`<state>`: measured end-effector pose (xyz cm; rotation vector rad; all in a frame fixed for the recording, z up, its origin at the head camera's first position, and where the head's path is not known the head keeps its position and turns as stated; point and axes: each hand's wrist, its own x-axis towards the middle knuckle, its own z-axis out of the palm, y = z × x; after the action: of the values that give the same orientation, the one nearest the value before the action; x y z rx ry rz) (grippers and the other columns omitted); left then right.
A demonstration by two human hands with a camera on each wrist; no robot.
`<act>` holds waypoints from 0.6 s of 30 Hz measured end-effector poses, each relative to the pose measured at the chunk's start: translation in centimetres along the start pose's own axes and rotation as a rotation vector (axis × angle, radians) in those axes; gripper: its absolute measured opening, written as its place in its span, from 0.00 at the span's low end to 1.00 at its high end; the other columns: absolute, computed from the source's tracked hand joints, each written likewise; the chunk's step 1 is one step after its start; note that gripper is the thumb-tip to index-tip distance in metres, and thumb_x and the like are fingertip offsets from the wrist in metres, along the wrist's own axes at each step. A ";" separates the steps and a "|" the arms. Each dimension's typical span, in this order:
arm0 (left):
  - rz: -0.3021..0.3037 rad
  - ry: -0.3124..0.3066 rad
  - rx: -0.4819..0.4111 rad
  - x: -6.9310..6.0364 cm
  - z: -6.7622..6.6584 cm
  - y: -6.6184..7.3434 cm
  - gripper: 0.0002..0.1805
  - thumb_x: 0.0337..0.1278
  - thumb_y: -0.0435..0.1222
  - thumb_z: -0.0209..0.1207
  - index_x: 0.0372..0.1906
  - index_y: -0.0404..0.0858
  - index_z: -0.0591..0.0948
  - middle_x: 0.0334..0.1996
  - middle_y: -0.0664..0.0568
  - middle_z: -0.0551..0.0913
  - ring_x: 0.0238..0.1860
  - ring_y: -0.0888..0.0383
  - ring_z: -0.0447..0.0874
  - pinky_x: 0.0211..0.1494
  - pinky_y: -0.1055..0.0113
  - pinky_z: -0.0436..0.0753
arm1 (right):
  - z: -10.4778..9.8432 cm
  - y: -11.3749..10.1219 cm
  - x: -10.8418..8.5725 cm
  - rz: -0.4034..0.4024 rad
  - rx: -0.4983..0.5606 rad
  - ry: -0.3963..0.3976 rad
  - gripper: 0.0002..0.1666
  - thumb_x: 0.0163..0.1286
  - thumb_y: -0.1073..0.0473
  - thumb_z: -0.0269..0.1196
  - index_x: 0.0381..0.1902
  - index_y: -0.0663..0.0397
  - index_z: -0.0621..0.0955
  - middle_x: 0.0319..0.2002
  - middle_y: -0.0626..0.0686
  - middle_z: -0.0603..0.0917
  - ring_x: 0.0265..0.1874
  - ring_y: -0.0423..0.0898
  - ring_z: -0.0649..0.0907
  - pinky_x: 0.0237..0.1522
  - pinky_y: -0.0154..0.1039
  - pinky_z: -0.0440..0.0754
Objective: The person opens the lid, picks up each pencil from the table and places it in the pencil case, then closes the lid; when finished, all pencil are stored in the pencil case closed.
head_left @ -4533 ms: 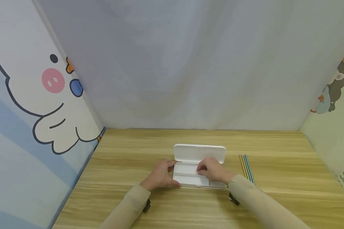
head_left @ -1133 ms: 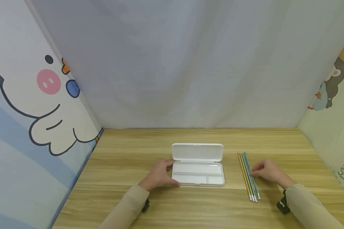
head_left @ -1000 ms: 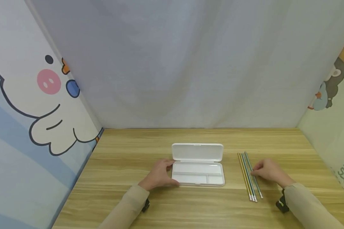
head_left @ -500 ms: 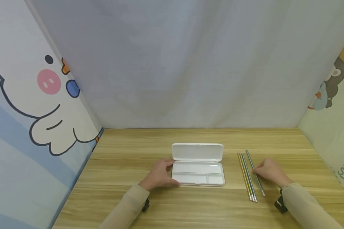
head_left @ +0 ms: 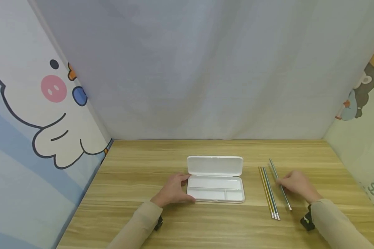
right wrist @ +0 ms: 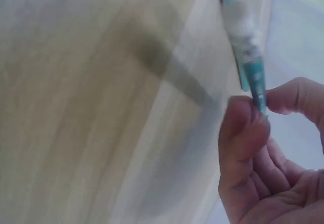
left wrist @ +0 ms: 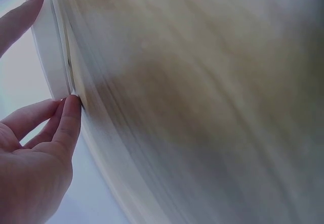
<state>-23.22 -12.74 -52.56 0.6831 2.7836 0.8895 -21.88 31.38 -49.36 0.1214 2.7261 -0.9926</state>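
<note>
Change first: a second ago one teal pencil (right wrist: 253,62) lay almost alongside the bunch; now it sits well apart, off to the right and angled, far tip beyond that of the rest. The other pencils (head_left: 271,193) lie together on the counter (head_left: 143,155), three by the count of white ends. Reads as one pencil singled out from the group.

Right hand (head_left: 299,186): grip clamped on the teal pencil, thumb and fingertips pinching it along its length, silvery end toward the wrist camera. Whether it is fully off the counter, can't tell.

Left hand (head_left: 172,189): same place as a second ago. Grip clamped on the left end of the white case (head_left: 213,182), thumb at the near corner, fingers at the far one. Looks like a steadying hold. Case open, left of the pencils, lid (head_left: 215,165) raised behind; long compartment at back, two shorter ones in front. No pencil in it.

Surface: yellowish wood grain, running side to side. Room: pale grey curtain (head_left: 187,76) behind; left panel (head_left: 18,138) printed with a big white cartoon creature, pink cheek; right panel (head_left: 358,145) pale green, animal figures. Light soft.
</note>
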 end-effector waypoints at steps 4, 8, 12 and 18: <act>0.018 0.009 0.011 0.1 0.0 0.0 0.52 0.25 0.56 0.77 0.61 0.32 0.75 0.54 0.44 0.77 0.49 0.52 0.76 0.53 0.61 0.76 | -0.2 -0.4 0.1 -0.049 0.080 0.073 0.15 0.60 0.57 0.63 0.30 0.69 0.84 0.22 0.52 0.82 0.22 0.45 0.78 0.23 0.38 0.77; 0.039 0.021 0.019 0.1 0.0 0.0 0.51 0.24 0.55 0.78 0.60 0.32 0.76 0.52 0.45 0.78 0.48 0.53 0.76 0.51 0.62 0.77 | -0.4 -1.3 0.1 -0.107 0.196 0.117 0.19 0.61 0.58 0.62 0.41 0.72 0.82 0.32 0.58 0.85 0.27 0.48 0.83 0.30 0.40 0.83; 0.048 0.027 0.013 0.1 0.1 -0.1 0.51 0.24 0.55 0.78 0.59 0.31 0.76 0.51 0.44 0.79 0.47 0.53 0.77 0.50 0.63 0.78 | -0.7 -2.3 0.2 -0.158 0.234 0.115 0.23 0.66 0.53 0.62 0.45 0.70 0.82 0.38 0.60 0.85 0.32 0.49 0.85 0.36 0.43 0.83; 0.054 0.038 0.014 0.1 0.1 -0.2 0.52 0.24 0.54 0.78 0.60 0.30 0.75 0.52 0.43 0.78 0.48 0.52 0.76 0.51 0.61 0.77 | -0.7 -3.7 0.2 -0.213 0.266 0.103 0.25 0.67 0.50 0.63 0.46 0.70 0.81 0.39 0.61 0.85 0.33 0.50 0.85 0.37 0.43 0.83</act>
<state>-23.33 -12.75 -52.78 0.7546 2.8195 0.9035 -22.83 28.99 -46.58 -0.0761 2.7270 -1.4439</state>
